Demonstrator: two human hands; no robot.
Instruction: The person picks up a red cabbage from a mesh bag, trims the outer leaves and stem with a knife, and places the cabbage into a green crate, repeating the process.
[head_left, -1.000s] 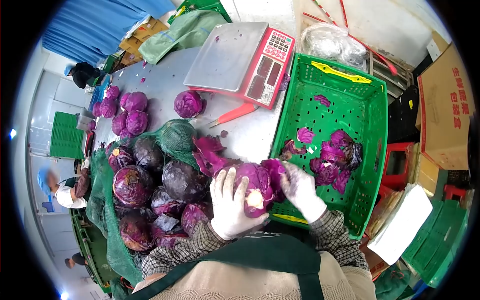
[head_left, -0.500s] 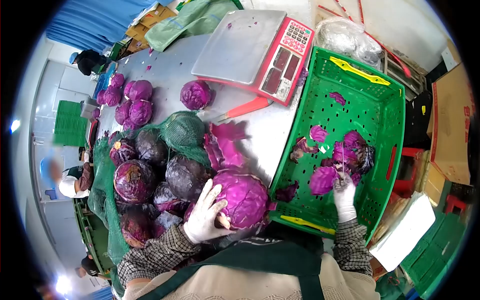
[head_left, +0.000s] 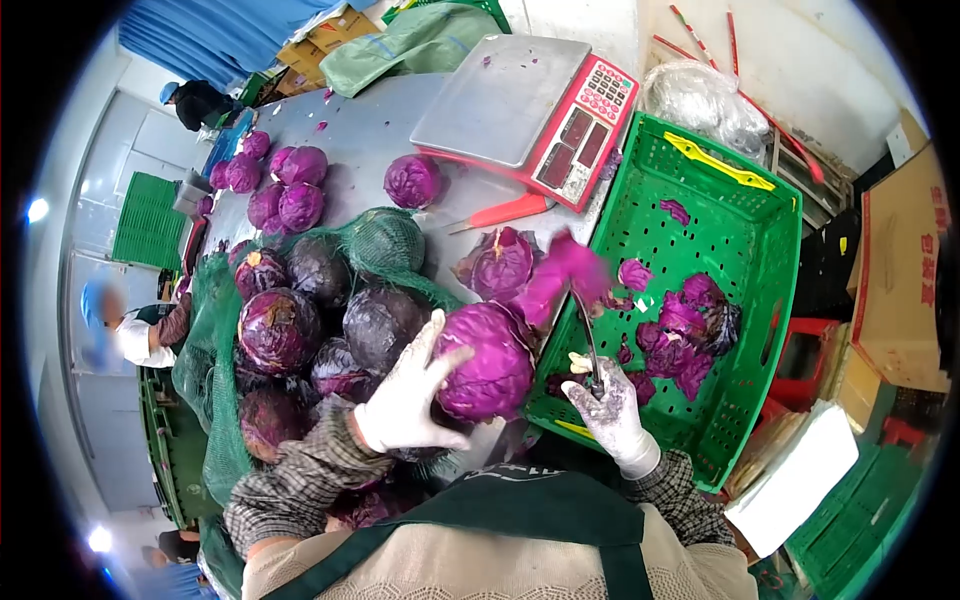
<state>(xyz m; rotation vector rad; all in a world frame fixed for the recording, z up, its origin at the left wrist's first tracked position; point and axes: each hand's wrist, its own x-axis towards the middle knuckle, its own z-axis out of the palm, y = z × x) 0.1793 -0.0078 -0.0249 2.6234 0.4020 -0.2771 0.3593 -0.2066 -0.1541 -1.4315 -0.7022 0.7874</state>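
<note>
A peeled red cabbage (head_left: 487, 362) rests under my left hand (head_left: 412, 395), whose gloved, spread fingers grip its left side. My right hand (head_left: 612, 418), also in a white glove, is closed around a knife (head_left: 587, 335), its narrow blade pointing up and away from me. At the blade's tip a loose purple cabbage leaf (head_left: 565, 278) is smeared by motion. More outer leaves (head_left: 500, 265) lie on the metal table just beyond the cabbage. Left of my left hand, untrimmed cabbages (head_left: 280, 330) sit in a green net bag (head_left: 215, 375).
A green crate (head_left: 735, 245) at right holds trimmed leaves (head_left: 690, 325). Beyond stand a red scale (head_left: 575, 140), an orange-handled knife (head_left: 510, 211), one cabbage (head_left: 412, 181) and several peeled ones (head_left: 300, 205). Co-workers (head_left: 145, 335) are at far left; a cardboard box (head_left: 905, 270) stands far right.
My right hand has moved left from over the crate to beside the cabbage, bringing the knife. A leaf now swings at the blade. The whole view has shifted slightly.
</note>
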